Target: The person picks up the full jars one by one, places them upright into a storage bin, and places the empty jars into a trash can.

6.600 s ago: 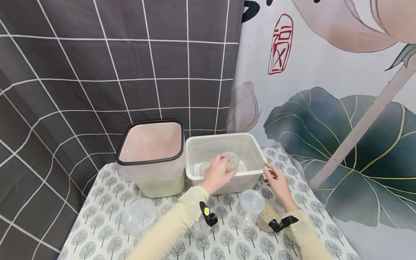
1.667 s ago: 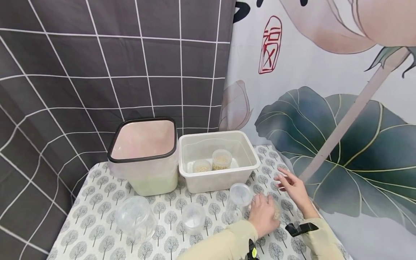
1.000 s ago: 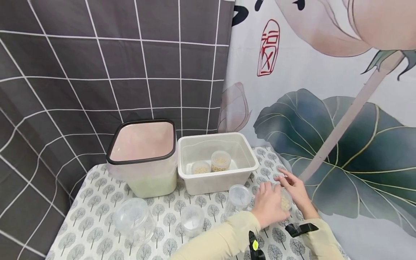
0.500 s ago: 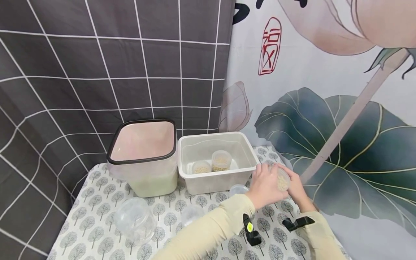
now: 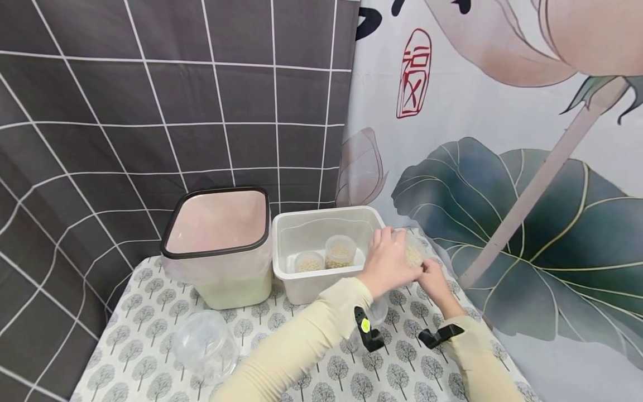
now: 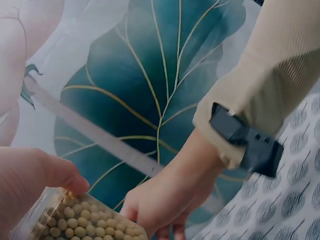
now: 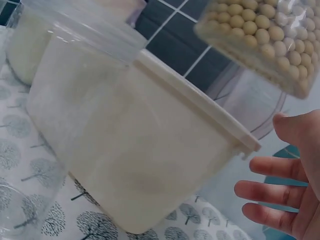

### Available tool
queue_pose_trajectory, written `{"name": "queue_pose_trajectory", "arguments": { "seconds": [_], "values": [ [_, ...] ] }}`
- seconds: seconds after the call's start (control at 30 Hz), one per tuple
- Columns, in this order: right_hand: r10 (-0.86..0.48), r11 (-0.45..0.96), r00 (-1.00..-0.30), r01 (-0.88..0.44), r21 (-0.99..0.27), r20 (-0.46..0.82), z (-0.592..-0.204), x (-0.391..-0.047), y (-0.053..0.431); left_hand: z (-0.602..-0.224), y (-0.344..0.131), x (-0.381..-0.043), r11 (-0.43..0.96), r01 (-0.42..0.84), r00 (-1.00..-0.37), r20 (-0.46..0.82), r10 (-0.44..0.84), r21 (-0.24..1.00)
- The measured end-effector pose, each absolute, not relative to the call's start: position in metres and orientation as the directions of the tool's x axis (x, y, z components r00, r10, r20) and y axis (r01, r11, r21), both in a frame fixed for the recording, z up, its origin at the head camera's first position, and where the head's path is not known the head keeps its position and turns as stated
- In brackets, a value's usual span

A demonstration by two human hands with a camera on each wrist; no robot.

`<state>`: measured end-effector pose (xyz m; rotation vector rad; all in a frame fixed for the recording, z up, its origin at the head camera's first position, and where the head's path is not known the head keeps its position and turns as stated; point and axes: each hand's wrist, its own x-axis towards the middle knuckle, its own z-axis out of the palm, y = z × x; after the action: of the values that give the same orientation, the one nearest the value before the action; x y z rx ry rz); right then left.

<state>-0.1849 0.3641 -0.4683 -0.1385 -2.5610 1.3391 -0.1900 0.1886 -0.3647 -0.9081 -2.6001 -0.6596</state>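
My left hand grips a clear plastic jar of soybeans by its side, above the right front corner of the white bin. In the left wrist view the thumb lies along the upper edge of the jar, and pale round beans show through its wall. Just right of the jar in the head view is my right hand. The right wrist view shows that hand with its fingers spread, apart from the jar. Inside the bin stand two jars with beans, one shorter and one taller.
A square pink and pale green bin with a black rim stands left of the white bin. An empty-looking clear jar is at front left on the tree-print cloth. Another clear container is partly hidden behind the left forearm.
My left hand has lifted the jar of soybeans off the cloth and brought it up and left towards the white bin. My right hand came to the jar, then drew back from it.
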Motion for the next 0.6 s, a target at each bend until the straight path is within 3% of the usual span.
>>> {"name": "queue_pose_trajectory", "arguments": {
  "seconds": [0.3,0.6],
  "values": [
    [0.151,0.478,-0.959,-0.140,-0.867,0.238,-0.478,-0.199,0.347,-0.358,0.176,-0.219,0.682,0.631,-0.765,0.441,0.469,0.370],
    [0.190,0.423,-0.968,-0.073,-0.903,0.167,-0.476,-0.208,0.334,-0.365,0.172,-0.244,0.682,0.580,-0.812,0.378,0.445,0.445]
  ]
}}
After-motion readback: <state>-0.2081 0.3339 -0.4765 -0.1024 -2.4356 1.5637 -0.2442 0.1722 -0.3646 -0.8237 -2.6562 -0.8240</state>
